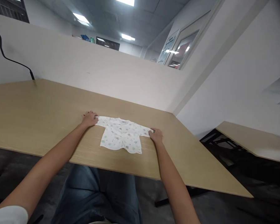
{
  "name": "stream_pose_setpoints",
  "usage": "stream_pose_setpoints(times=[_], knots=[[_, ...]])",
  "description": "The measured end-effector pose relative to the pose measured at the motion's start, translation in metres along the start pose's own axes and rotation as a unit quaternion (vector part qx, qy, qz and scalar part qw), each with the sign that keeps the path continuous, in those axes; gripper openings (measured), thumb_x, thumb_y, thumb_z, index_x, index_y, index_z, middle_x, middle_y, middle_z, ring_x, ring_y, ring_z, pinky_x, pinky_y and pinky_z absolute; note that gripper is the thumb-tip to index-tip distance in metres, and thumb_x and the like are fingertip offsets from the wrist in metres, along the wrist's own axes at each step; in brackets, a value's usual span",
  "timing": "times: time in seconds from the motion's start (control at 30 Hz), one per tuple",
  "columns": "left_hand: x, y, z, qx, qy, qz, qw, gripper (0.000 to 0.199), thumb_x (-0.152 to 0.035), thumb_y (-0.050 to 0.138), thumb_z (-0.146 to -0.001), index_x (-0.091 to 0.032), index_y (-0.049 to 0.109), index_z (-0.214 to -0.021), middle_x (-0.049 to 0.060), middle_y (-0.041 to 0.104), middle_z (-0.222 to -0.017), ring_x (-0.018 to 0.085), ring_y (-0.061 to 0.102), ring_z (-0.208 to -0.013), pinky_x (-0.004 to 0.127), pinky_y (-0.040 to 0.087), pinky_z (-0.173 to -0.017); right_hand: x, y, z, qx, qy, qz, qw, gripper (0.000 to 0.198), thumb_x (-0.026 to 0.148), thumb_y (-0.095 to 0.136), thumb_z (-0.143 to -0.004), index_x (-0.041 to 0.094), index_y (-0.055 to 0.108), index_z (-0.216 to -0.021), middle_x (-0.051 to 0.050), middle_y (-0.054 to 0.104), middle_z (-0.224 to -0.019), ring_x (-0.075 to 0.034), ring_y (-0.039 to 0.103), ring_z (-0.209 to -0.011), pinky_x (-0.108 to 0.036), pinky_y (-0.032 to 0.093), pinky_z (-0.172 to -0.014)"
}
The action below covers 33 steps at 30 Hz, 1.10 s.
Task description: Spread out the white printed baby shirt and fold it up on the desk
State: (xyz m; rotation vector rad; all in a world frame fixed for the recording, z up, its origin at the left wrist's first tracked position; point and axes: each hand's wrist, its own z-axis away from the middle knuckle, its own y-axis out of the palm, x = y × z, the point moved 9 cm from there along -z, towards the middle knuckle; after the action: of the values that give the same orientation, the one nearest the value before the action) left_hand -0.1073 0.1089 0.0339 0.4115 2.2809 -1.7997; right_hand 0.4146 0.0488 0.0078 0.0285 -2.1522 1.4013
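The desk [184, 146] looks to me like smooth wood with a faint sheen; the shirt [120, 133] lying on it is matt cloth. Behind the desk, the partition [102, 71] seems smooth and matt; the jeans [84, 199] at its near side look like denim.

Shirt [121, 134] on table [191, 155] before partition [107, 73]

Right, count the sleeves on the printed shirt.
2: one sleeve reaches the left hand; the other sleeve reaches the right hand. Their ends are partly covered.

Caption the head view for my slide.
White printed shirt spread on the table, left hand at one sleeve, right hand at the other.
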Motion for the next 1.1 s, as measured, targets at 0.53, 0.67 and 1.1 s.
stream_pose_setpoints(times=[0.53, 0.67, 1.1], knots=[[-0.001, -0.029, 0.001, -0.042, -0.030, 0.009, 0.999, 0.032, -0.040, 0.051, -0.091, -0.024, 0.069, -0.112, 0.009, 0.074, -0.108, 0.032, 0.061, -0.104, 0.044, 0.040, -0.094, 0.001, -0.020, -0.006, -0.082, -0.002, -0.199, 0.976, 0.029, 0.030, 0.060, -0.079, 0.012, 0.075, -0.098, -0.014, 0.075, -0.103, -0.025, 0.064, -0.092, -0.036, 0.050, -0.092], [-0.003, -0.050, -0.002, -0.072, -0.044, 0.039, 0.996, 0.032, -0.040, 0.055, -0.092, -0.022, 0.070, -0.114, 0.007, 0.073, -0.107, 0.026, 0.060, -0.101, 0.040, 0.040, -0.093, 0.001, -0.021, -0.010, -0.094, 0.013, -0.292, 0.952, 0.029, 0.030, 0.059, -0.078, 0.013, 0.072, -0.096, -0.010, 0.074, -0.095, -0.022, 0.063, -0.085, -0.034, 0.051, -0.086], [-0.049, -0.215, -0.018, -0.332, 0.016, 0.141, 0.932, 0.038, -0.036, 0.060, -0.093, -0.007, 0.070, -0.116, 0.004, 0.071, -0.110, 0.013, 0.053, -0.092, 0.029, 0.043, -0.095, 0.066, -0.176, -0.081, -0.209, -0.201, -0.409, 0.865, 0.030, 0.047, 0.062, -0.088, 0.019, 0.066, -0.097, -0.003, 0.064, -0.092, -0.018, 0.063, -0.091, -0.034, 0.053, -0.086]])
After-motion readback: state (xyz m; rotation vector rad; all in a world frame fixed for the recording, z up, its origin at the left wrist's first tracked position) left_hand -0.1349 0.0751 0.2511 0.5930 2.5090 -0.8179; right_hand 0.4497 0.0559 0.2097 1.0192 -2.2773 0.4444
